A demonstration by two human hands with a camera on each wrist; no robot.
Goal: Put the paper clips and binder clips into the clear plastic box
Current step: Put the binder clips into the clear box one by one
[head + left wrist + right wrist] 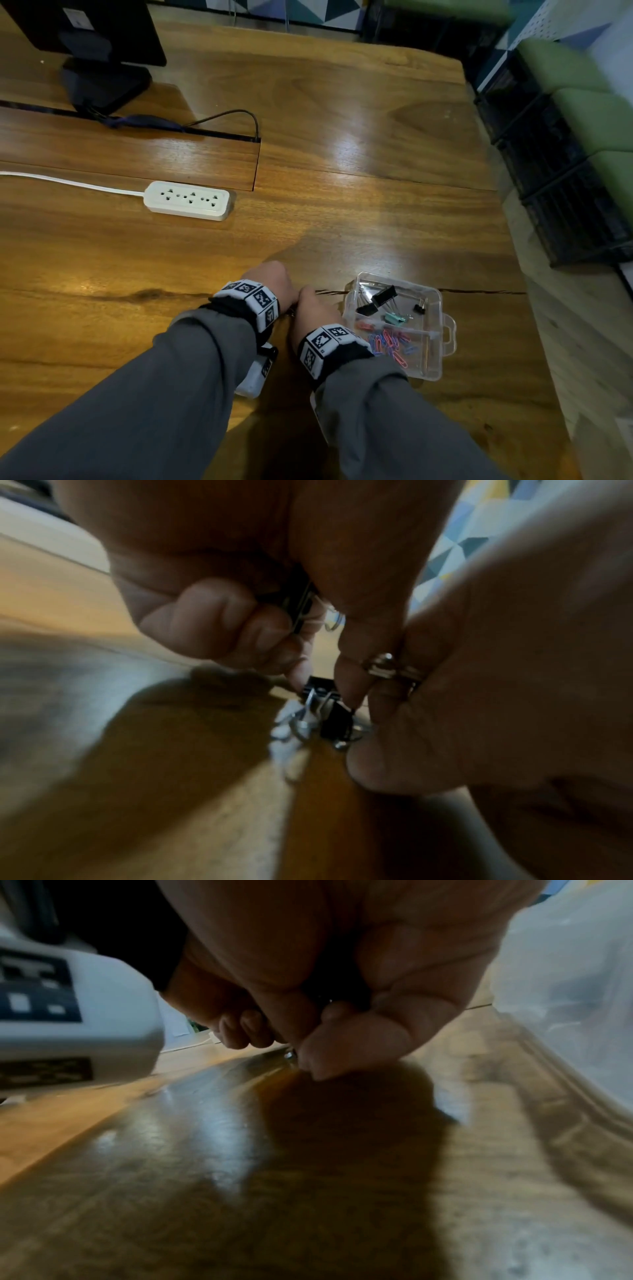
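The clear plastic box [442, 308] lies open on the wooden table, holding black binder clips [383, 295], a teal one [394, 318] and several coloured paper clips [388, 342]. Both hands meet just left of the box. My left hand [270, 281] has its fingers curled, with metal clip handles [308, 607] tucked in the palm; its fingertips pinch a black binder clip [330, 712] on the table. My right hand [315, 311] touches the left hand, and its curled fingers [329, 1053] pinch a small binder clip whose metal handle [383, 666] shows.
A white power strip [186, 200] with its cord lies at the far left of the table [342, 222]. A monitor stand [102, 82] and a cable slot sit at the back left. The table's right edge runs just past the box; dark crates and green cushions stand beyond.
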